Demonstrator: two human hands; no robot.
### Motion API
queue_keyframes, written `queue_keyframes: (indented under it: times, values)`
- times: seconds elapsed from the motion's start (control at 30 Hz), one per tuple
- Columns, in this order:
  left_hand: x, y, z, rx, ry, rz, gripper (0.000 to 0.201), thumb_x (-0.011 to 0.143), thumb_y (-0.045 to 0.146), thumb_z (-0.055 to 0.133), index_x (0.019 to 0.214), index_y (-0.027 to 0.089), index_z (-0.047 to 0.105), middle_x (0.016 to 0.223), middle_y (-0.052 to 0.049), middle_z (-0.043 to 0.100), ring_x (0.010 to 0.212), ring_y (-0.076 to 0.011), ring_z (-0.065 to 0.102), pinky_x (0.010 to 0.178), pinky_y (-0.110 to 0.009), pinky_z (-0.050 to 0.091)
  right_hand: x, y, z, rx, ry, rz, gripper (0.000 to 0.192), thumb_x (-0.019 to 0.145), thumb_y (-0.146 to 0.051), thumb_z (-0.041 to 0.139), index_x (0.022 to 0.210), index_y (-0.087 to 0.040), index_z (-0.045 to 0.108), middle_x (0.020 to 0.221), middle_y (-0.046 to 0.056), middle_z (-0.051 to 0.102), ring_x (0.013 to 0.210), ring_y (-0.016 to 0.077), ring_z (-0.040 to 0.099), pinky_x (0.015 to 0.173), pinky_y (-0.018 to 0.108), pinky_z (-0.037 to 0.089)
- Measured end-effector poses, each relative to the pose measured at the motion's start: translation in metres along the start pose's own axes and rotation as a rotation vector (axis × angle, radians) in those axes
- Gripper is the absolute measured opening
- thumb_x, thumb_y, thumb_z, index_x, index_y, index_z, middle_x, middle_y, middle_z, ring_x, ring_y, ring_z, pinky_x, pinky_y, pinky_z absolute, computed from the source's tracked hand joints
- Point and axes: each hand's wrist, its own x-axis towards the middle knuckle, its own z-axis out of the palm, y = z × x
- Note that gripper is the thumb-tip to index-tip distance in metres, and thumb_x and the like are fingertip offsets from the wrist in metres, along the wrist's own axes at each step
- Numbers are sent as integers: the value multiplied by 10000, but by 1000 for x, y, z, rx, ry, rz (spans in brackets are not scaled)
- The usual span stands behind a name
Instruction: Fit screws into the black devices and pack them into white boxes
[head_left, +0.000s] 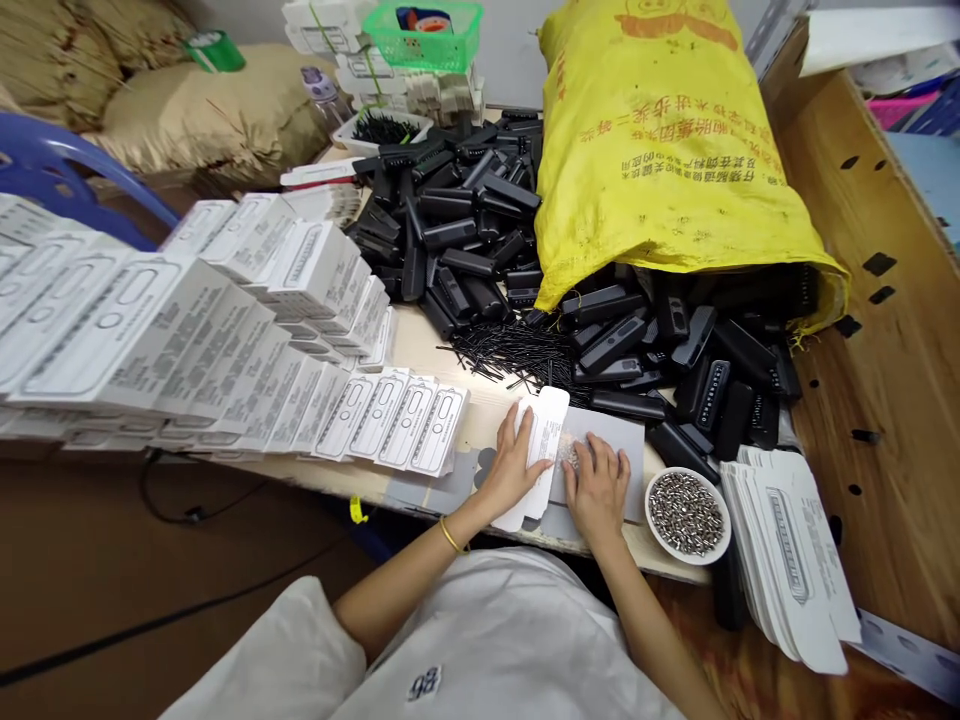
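Head view: flat carton [541, 440] lies under both hands' fingers [525, 445].

My single head-worn camera looks forward and steeply down, close over the worktop's [480, 410] near edge.

Table [480, 425] under boxes [225, 320], black parts [465, 230]

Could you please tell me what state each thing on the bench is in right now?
Left hand: flat on the white carton.
Right hand: resting beside it, on that carton.
Carton: unfolded, lying flat.
Bowl: full of small metal pieces.
Yellow sack: open, black cases spilling out.
Finished boxes: stacked in rows.
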Motion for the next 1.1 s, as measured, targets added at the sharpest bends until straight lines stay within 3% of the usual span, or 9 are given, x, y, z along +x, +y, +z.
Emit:
queue_keyframes:
  times: [0.13, 0.3, 0.43, 0.5, 0.63, 0.8, 0.93, 1.03, 1.1]
  values:
    - [16, -3, -5, -49, 22, 11, 807, 829, 263, 633, 1489, 203, 173, 1576, -215, 110, 1495, -332, 85, 1181, -543, 210, 6, 1, 2, 17, 7, 18, 305, 941, -303, 459, 1173, -179, 614, 1290, 185, 594, 1205, 317, 512, 1047, 603, 314]
    - [14, -4, -7, -89, -6, 6, 753, 859, 272, 590, 1491, 223, 184, 1583, -174, 114, 1497, -299, 107, 1199, -512, 190, 13, -1, -4, -12, -25, 11, 276, 944, -281, 444, 1113, -162, 627, 1249, 180, 617, 1156, 315, 531, 1010, 568, 350]
    - [12, -5, -10, -44, -6, -6, 712, 860, 252, 580, 1475, 211, 224, 1570, -179, 156, 1484, -309, 157, 1191, -520, 215, 42, 8, -17, 63, -57, 74, 245, 938, -241, 414, 1011, -152, 630, 1001, 139, 683, 940, 271, 580, 831, 432, 455]
    - [13, -2, -13, 8, 2, -10, 705, 835, 249, 614, 1451, 210, 274, 1558, -177, 181, 1474, -337, 172, 1174, -546, 239, 60, 19, -24, 57, -24, 87, 245, 928, -237, 413, 996, -143, 629, 1001, 149, 676, 937, 279, 564, 794, 417, 456]
    - [25, 10, -20, 141, 42, 62, 628, 816, 219, 624, 1389, 151, 375, 1527, -213, 225, 1443, -393, 203, 1139, -606, 254, 85, 48, -32, -89, 32, 50, 287, 864, -154, 435, 1083, -141, 620, 1156, 177, 636, 1083, 316, 517, 902, 479, 407]
    - [54, 39, -23, 169, 85, 255, 459, 845, 146, 551, 1299, 169, 490, 1406, -176, 424, 1330, -328, 404, 1103, -580, 329, 99, 74, -34, -234, -153, -12, 420, 803, -62, 423, 1172, -146, 603, 1093, 148, 678, 1033, 292, 579, 1040, 536, 310]
    - [72, 69, -20, 167, 95, 407, 501, 827, 118, 579, 1316, 174, 489, 1387, -160, 473, 1300, -307, 440, 1085, -523, 373, 102, 72, -53, -84, -237, -105, 385, 832, -139, 467, 1188, -175, 605, 1069, 120, 694, 992, 284, 614, 938, 478, 439]
    - [77, 84, -17, 137, -27, 511, 535, 814, 66, 573, 1331, 171, 483, 1308, -142, 567, 1235, -292, 517, 1050, -494, 408, 97, 59, -78, 146, -258, -240, 311, 881, -229, 495, 1167, -221, 617, 1088, 100, 689, 1010, 273, 623, 873, 436, 502]
    - [78, 87, -15, 24, -118, 470, 538, 814, 59, 574, 1331, 177, 483, 1221, -125, 632, 1143, -275, 589, 995, -463, 454, 87, 53, -95, 304, -170, -189, 286, 904, -296, 510, 1166, -233, 607, 1133, 93, 679, 1047, 253, 626, 896, 415, 511]
